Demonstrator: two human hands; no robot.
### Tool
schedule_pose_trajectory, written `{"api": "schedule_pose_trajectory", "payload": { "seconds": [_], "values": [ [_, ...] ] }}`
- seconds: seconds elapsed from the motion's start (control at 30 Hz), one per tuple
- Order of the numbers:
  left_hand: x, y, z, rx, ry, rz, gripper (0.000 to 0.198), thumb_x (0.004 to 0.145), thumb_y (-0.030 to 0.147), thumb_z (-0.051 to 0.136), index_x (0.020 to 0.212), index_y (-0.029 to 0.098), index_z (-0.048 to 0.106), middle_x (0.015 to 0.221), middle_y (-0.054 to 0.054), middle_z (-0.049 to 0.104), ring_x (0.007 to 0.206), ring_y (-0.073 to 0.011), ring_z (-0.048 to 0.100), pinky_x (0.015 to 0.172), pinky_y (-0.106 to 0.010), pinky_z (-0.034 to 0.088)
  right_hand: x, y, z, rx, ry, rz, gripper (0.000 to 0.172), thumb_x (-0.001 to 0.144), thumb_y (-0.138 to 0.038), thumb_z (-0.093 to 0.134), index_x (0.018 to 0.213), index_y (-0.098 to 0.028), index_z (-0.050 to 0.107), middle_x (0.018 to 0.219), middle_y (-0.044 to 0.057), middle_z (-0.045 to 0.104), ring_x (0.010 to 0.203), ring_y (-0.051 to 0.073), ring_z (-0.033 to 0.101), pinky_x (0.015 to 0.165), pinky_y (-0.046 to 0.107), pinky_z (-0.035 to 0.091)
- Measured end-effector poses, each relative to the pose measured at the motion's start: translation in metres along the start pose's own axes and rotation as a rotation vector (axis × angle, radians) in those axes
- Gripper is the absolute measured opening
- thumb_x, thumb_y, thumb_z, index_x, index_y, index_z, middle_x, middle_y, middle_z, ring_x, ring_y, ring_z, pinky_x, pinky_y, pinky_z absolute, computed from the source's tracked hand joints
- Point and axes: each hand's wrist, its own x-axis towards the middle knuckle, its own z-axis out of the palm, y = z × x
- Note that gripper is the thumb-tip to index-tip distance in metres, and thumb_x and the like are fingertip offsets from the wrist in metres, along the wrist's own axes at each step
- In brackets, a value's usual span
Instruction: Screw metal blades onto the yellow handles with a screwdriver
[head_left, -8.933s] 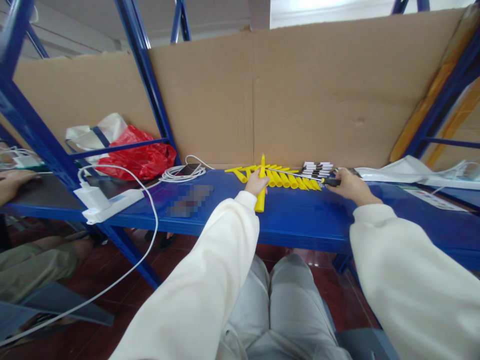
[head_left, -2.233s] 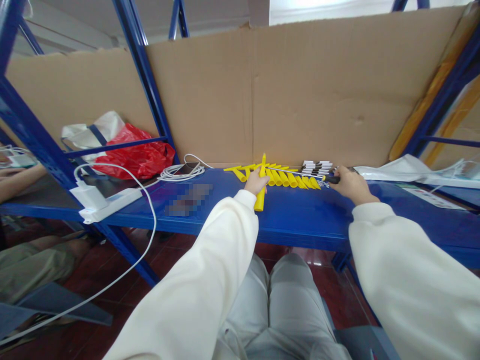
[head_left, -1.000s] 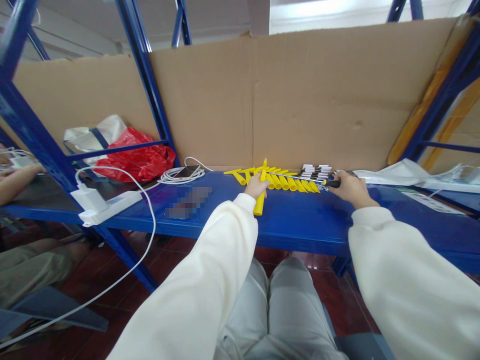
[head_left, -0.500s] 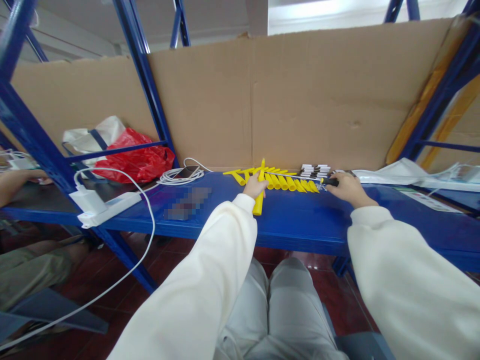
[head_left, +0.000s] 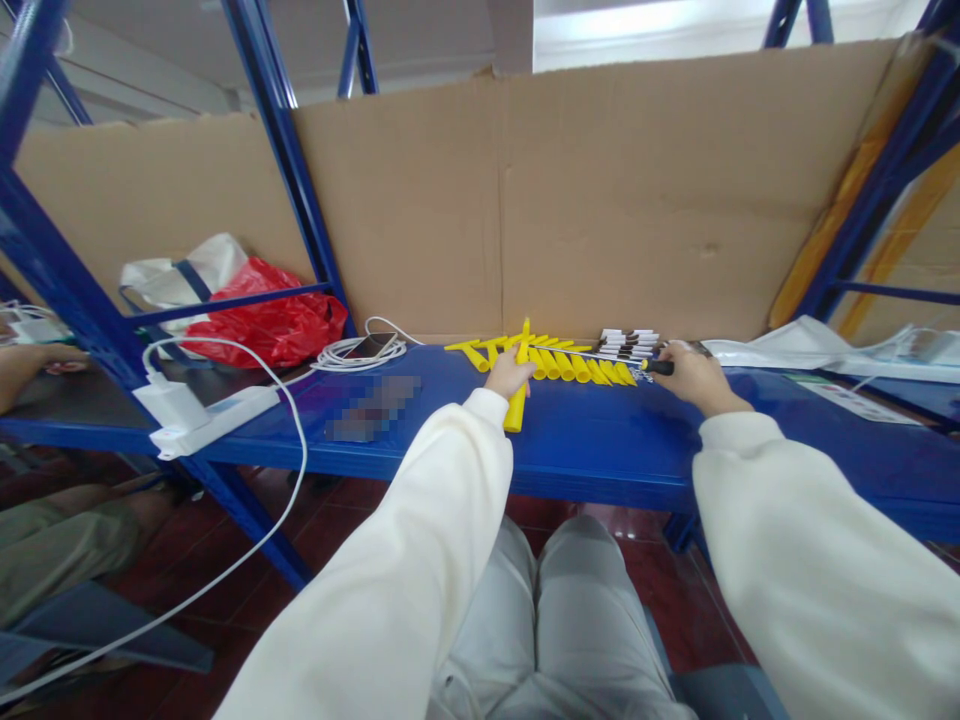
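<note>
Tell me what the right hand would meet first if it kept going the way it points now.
The right hand, pointing left along its screwdriver, would probably meet the row of yellow pieces beside it first. The shaft's tip seems to reach the yellow tube in the left hand; depth is unclear.

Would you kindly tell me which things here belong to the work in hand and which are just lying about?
In use: yellow tube in the left hand; screwdriver in the right hand; row of yellow tubes; stack of black-and-white parts.
Lying about: red bag; coiled cable; power strip; white bag.
</note>
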Motion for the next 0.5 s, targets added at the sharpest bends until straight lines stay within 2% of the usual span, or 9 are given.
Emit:
{"api": "schedule_pose_trajectory", "payload": {
  "seconds": [0.17, 0.37, 0.5],
  "values": [
    [-0.0011, 0.0011, -0.0002, -0.013, 0.0, 0.001, 0.061, 0.081, 0.008, 0.062, 0.14, 0.006, 0.077, 0.053, 0.006, 0.056, 0.05, -0.0184, 0.062, 0.055, -0.024, 0.048, -0.0007, -0.005, 0.0008, -0.01, 0.007, -0.011, 0.033, 0.087, -0.038, 0.064, 0.111, -0.023, 0.081, 0.117, 0.018, 0.086, 0.117, 0.043, 0.076, 0.1, 0.057, 0.057],
    [0.0008, -0.0005, -0.0003, -0.017, -0.001, -0.002, 0.064, 0.079, 0.009, 0.064, 0.142, 0.008, 0.077, 0.054, 0.006, 0.057, 0.051, -0.0201, 0.064, 0.058, -0.026, 0.052, -0.0022, -0.0025, -0.002, -0.004, 0.045, -0.054, 0.023, 0.087, -0.04, 0.066, 0.1, -0.027, 0.081, 0.114, 0.016, 0.085, 0.115, 0.043, 0.074, 0.096, 0.056, 0.054],
    [-0.0017, 0.0023, 0.0007, -0.024, 0.003, 0.006, 0.058, 0.08, 0.008, 0.063, 0.136, 0.008, 0.078, 0.055, 0.006, 0.058, 0.05, -0.0192, 0.063, 0.056, -0.025, 0.052, -0.002, -0.0018, -0.0026, -0.006, 0.049, -0.009, 0.02, 0.088, -0.043, 0.071, 0.099, -0.028, 0.075, 0.101, 0.014, 0.083, 0.106, 0.041, 0.074, 0.094, 0.054, 0.052]
  ]
}}
